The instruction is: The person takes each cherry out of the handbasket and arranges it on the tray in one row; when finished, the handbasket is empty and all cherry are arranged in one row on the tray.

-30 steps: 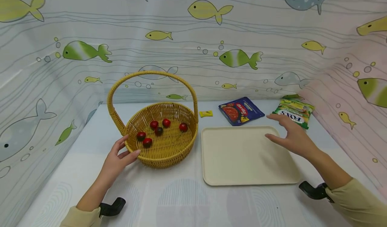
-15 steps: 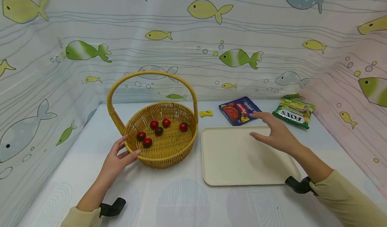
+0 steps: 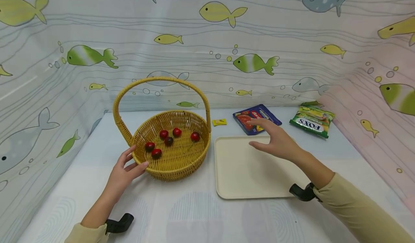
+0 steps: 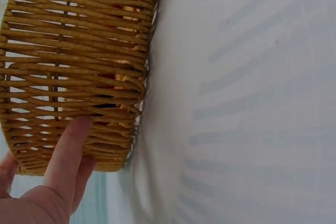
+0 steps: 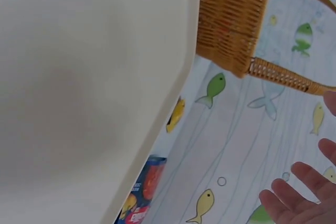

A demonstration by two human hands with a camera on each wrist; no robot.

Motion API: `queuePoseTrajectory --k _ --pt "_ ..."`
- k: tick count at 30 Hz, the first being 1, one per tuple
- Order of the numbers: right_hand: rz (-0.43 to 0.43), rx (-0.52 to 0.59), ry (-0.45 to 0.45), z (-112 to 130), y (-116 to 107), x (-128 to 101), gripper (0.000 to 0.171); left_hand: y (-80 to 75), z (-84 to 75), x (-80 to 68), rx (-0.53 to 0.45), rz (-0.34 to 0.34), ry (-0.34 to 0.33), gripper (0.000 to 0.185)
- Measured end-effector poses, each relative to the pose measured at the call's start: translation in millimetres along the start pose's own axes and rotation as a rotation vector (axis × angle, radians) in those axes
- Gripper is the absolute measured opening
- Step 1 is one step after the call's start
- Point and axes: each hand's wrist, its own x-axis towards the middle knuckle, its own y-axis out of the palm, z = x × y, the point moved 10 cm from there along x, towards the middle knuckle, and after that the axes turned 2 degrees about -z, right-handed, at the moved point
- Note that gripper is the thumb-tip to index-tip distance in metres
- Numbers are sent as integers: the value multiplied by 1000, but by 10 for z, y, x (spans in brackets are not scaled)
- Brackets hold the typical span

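Nothing moved yet: six cherries [image 3: 168, 140] lay in basket [image 3: 175, 163], tray [image 3: 240, 171] bare. Left hand [image 3: 124, 169] steadied the near-left rim w/ straight fingers; right hand [image 3: 275, 142] hovered wide over tray's far edge, holding nothing.

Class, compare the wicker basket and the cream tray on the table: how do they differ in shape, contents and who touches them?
The wicker basket is round, woven and deep with a tall arched handle; the tray is flat, smooth and rectangular. The basket holds six red fruits; the tray holds nothing. The left hand touches the basket's wall; the right hand hovers open over the tray's far edge. Both rest on the table.
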Motion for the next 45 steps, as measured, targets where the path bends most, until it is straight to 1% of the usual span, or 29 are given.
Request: queuePoseTrajectory --k 3,9,19,23,30,38,45 --pt "2 28 -26 81 42 58 59 1 4 -5 -9 1 -4 85" --pt "19 62 -51 236 110 172 59 5 -8 -12 -30 7 1 85" --pt "36 96 -106 407 236 341 57 1 -10 -2 -23 1 0 84" --pt "43 137 -130 461 298 407 57 -2 -7 2 -17 -2 -4 85" --pt "80 210 -123 532 430 508 53 4 -7 5 -30 2 -5 85" --pt "140 247 -132 677 582 609 53 6 -4 7 -16 -5 -6 84" --pt "182 263 -194 841 743 749 52 4 5 7 -15 -8 -12 84"
